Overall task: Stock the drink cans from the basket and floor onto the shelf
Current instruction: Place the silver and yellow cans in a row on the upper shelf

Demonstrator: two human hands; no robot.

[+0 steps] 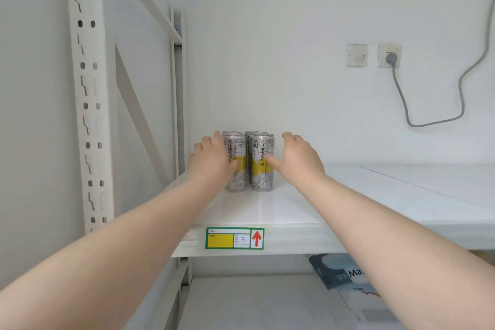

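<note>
- Drink cans (249,161): silver and yellow, upright, grouped in two rows on the white shelf (294,209), near its left end, close to the back wall.
- Left hand (214,161): flat against the left side of the front left can (237,166), fingers spread and loose, thumb across the can's front; not clenched.
- Right hand (297,159): against the right side of the front right can (261,166), fingers extended, thumb touching its front; no closed grasp.
- Shelf front edge carries a green-bordered label (234,238) with a red arrow.
- Wall behind: socket (389,56) with grey cable (460,88) plugged in.
</note>
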